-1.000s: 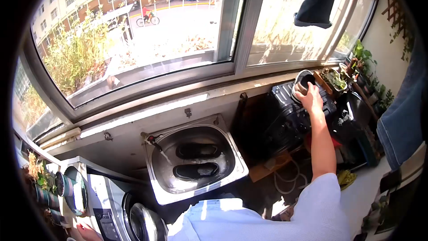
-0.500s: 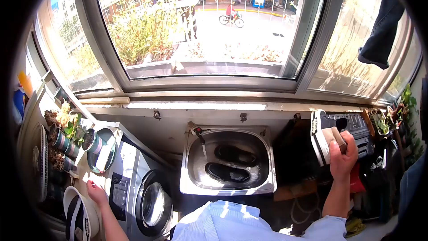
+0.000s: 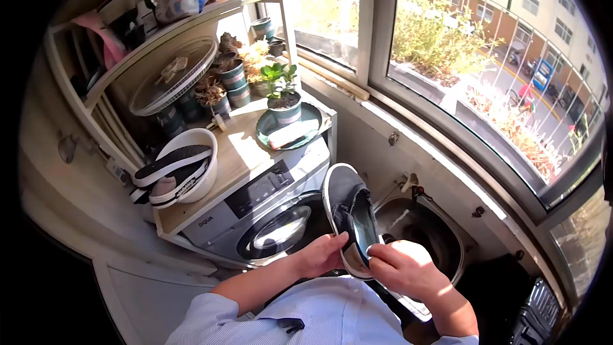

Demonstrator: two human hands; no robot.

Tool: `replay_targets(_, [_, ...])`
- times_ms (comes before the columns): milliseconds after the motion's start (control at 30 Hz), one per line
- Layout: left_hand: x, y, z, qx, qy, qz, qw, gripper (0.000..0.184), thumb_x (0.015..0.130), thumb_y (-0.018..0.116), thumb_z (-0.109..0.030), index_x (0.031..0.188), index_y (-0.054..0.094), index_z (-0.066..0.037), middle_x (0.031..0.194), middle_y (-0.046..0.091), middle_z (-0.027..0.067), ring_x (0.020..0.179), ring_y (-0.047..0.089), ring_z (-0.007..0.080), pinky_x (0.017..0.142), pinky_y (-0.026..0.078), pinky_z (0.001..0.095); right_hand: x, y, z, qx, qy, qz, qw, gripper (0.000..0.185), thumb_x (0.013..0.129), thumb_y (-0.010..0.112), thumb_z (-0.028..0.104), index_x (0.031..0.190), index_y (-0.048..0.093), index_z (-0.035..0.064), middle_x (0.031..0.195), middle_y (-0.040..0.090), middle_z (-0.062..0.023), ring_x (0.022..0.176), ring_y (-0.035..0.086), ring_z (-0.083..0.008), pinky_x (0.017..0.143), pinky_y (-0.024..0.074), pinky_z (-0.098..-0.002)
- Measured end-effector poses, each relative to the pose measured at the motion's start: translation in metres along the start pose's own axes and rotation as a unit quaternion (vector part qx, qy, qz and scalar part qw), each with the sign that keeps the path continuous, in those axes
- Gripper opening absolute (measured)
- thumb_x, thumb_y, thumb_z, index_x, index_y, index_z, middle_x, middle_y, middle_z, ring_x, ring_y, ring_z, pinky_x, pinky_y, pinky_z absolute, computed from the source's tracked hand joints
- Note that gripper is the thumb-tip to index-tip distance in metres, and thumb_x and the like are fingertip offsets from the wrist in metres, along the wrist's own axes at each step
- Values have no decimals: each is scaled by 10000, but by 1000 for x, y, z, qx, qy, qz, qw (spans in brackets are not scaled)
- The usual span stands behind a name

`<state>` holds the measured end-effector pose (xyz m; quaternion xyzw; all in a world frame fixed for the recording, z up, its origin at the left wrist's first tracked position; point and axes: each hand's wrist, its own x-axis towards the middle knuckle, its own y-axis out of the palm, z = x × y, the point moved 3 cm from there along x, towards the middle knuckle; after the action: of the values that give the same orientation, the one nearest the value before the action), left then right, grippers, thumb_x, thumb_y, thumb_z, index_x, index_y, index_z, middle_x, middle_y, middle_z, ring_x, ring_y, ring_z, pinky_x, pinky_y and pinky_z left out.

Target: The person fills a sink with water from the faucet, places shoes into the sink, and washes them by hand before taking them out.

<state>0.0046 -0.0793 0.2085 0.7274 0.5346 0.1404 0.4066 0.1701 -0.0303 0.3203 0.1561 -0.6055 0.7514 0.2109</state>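
Note:
A dark canvas slip-on shoe (image 3: 341,185) with a white sole and a tan heel is held in front of my shirt, toe pointing away and its opening up. My left hand (image 3: 322,254) grips the side near the heel, thumb on the upper. My right hand (image 3: 405,267) is closed at the heel end, its fingers pinching the back edge of the opening. The bluish inside of the shoe shows. Behind my right hand lies the metal sink (image 3: 453,236), with water running from the tap (image 3: 410,182); the sink's contents are mostly hidden.
Left of me stands a washing machine (image 3: 281,198); on its top are a white bucket (image 3: 212,179) holding more shoes and a green tray (image 3: 313,140) with a potted plant (image 3: 286,105). Shelves (image 3: 172,25) rise on the left. A window (image 3: 377,32) runs along the right.
The shoe has come from the right side to the middle, in front of me. My left hand, empty before, now grips it too. The view has turned left.

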Motion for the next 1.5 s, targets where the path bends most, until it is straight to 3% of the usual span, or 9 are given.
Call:
replay_targets(333, [-53,-63,-67,27,310,-304,900,197,872,522,-107,1054,542,-35,933,608,31,817,610,128,712,507,281,34,32,-16,76,78,-140,984,303,728,709,124,1007,612,55,999,598,-129,777,613,-252,667,513,-319])
replay_targets(800, [-72,-189,-200,233,248,-516,786,340,897,548,-341,995,557,-16,809,612,83,692,613,171,571,500,344,-76,78,-48,170,352,-94,916,119,776,658,68,886,658,23,783,643,-123,676,636,-238,632,506,-287])
replay_targets(900, [-78,-199,-210,321,240,-626,669,409,904,534,-336,1044,529,49,937,612,172,844,613,270,661,492,369,-108,89,-58,150,372,-147,904,112,819,625,46,921,651,6,713,622,-54,566,541,-88,514,430,-216])
replay_targets(1067, [-78,-198,-198,395,285,-633,602,459,902,524,-357,1130,505,41,1153,551,230,1035,535,388,898,409,405,-164,110,-67,196,485,-122,843,117,809,618,73,896,657,5,753,646,-113,635,617,-162,596,473,-241])
replay_targets(1133, [-78,-193,-181,476,385,-629,479,486,899,517,-357,1210,470,13,1258,461,251,1172,431,384,975,355,412,-181,113,-66,215,539,-160,799,120,824,614,82,903,651,0,719,633,-85,608,577,-117,575,454,-230])
replay_targets(1200, [-82,-161,-166,520,331,-602,508,618,841,593,-371,1313,381,-32,1359,347,252,1269,324,373,1037,296,414,-194,115,-66,193,516,-187,813,125,833,612,89,900,644,-11,678,609,-39,577,530,-76,535,424,-217])
replay_targets(1267, [-77,-128,-153,678,232,-591,369,771,746,692,-365,1344,322,-50,1379,321,247,1279,319,376,1049,290,418,-207,117,-67,240,564,-180,769,116,862,580,65,938,631,-7,692,589,-4,608,498,-33,554,406,-176])
replay_targets(1433, [-77,-151,-159,666,268,-579,387,773,697,703,-203,1350,309,-81,1406,269,236,1301,293,361,1062,275,432,-272,161,-86,232,632,-181,717,155,828,564,94,894,634,-28,716,636,-72,576,568,-103,518,458,-227])
replay_targets(1500, [-77,-143,-162,725,268,-592,229,683,701,654,-98,1323,371,-94,1396,291,200,1312,277,357,1075,248,456,-300,181,-95,227,640,-174,713,152,830,558,88,893,634,-27,714,636,-74,568,566,-104,514,459,-232])
